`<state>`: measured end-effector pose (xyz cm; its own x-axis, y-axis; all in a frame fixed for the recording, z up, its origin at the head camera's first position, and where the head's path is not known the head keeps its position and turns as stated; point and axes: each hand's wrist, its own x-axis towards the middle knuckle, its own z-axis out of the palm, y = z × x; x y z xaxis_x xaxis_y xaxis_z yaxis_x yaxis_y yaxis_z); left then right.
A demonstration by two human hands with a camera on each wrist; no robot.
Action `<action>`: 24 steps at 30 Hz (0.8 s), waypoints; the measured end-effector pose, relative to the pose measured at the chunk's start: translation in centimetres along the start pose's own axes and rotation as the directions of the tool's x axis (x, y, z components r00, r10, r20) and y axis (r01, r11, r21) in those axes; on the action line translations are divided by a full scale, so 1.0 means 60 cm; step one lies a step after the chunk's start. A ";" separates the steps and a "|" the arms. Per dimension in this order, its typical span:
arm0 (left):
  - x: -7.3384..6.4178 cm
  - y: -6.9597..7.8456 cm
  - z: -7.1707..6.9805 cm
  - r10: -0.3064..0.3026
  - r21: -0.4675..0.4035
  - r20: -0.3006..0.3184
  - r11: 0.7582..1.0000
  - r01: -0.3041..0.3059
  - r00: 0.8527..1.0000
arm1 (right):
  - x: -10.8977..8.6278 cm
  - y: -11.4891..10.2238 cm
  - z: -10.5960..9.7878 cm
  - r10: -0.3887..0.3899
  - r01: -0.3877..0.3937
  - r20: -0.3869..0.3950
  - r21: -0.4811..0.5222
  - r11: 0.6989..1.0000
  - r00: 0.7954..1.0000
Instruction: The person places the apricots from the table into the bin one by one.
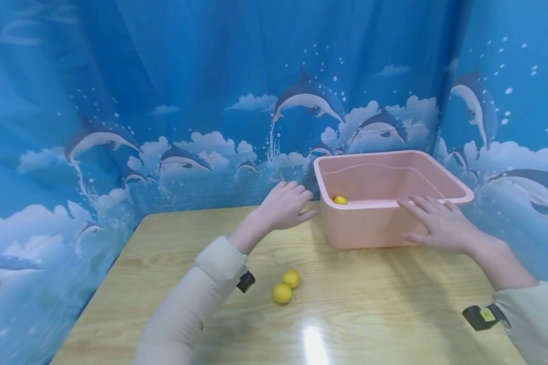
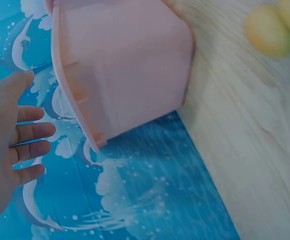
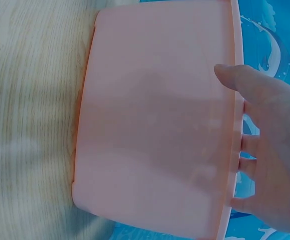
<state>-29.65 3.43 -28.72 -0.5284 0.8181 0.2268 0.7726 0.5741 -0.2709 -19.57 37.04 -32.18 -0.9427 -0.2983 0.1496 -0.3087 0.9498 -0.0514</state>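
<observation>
My left hand [image 1: 285,205] hovers beside the left wall of the pink bin [image 1: 370,228], palm empty and fingers relaxed. In the left wrist view that hand's fingers [image 2: 32,132] lie apart from the bin's rim. My right hand [image 1: 443,228] is at the front rim, its fingers extended over it and its thumb [image 3: 227,75] on the outer side. Two small round yellow-orange fruits [image 1: 282,293] lie touching each other on the table, nearer than the bin. Inside the bin's left corner a yellow fruit [image 1: 340,200] shows, with part of another beside it.
The wooden table [image 1: 173,289] carries the bin at its back right. Blue curtains [image 1: 201,76] printed with dolphins hang behind and along both sides. A small black device [image 1: 245,281] is strapped at the left wrist, another [image 1: 479,317] at the right.
</observation>
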 end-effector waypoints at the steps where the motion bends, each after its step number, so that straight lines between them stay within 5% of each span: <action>1: -0.007 -0.002 0.003 -0.003 0.005 0.006 1.000 0.003 1.000 | 0.000 0.000 0.000 0.004 -0.004 0.002 0.000 1.000 1.000; 12: -0.066 -0.007 0.035 0.007 0.015 0.062 1.000 -0.008 0.998 | 0.001 0.001 -0.001 0.014 -0.014 0.009 -0.010 1.000 1.000; 24: -0.116 0.013 0.096 0.060 0.042 0.110 0.997 -0.065 0.992 | 0.001 0.000 0.001 0.018 -0.018 0.015 -0.011 1.000 1.000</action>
<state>-27.42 -1.62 -35.90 -0.5167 0.8496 0.1061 0.7898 0.5208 -0.3239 -19.61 37.00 -32.24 -0.9498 -0.2828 0.1339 -0.2907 0.9558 -0.0430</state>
